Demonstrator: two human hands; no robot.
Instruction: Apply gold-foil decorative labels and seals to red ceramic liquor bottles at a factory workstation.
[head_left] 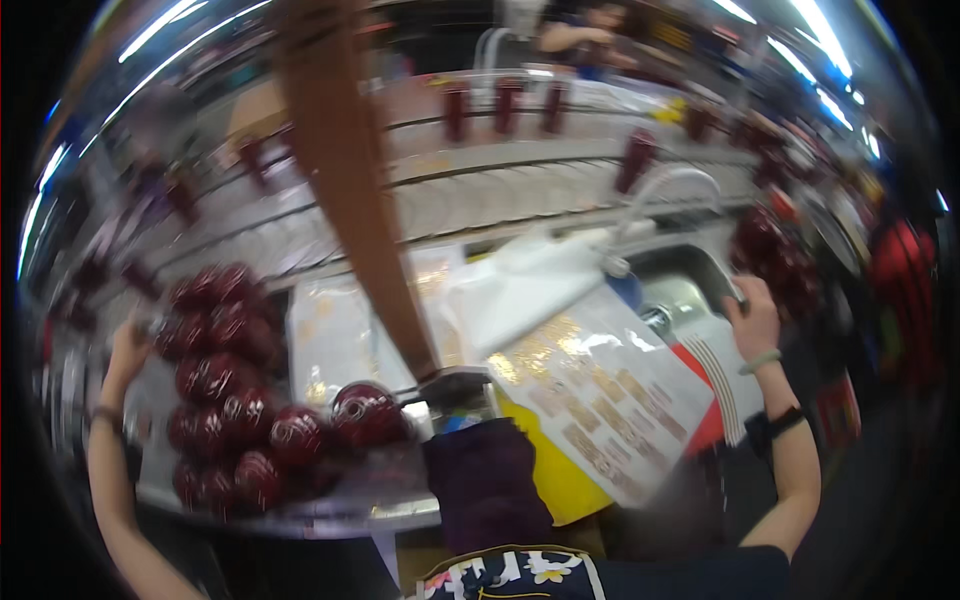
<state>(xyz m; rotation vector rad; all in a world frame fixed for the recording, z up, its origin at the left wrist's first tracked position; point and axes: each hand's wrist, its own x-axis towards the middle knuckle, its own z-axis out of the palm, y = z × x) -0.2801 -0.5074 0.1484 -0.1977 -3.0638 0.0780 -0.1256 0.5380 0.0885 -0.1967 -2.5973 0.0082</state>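
Observation:
My left hand is at the far-left side of a pile of glossy dark-red balls. Its fingers are blurred, and whether they touch a ball cannot be made out. Over by the right side of the metal sink, my right hand has its fingers curled in. Something dark shows at those fingertips, too smeared to name. Beyond that hand sits a second group of dark-red shiny pieces. One ball with a pale pattern rests at the near right of the left pile.
A brown post rises in front of me. Printed sheets with gold designs lie between the pile and the sink, over a yellow sheet. Dark-red cylinders stand along a conveyor. Another person is across it.

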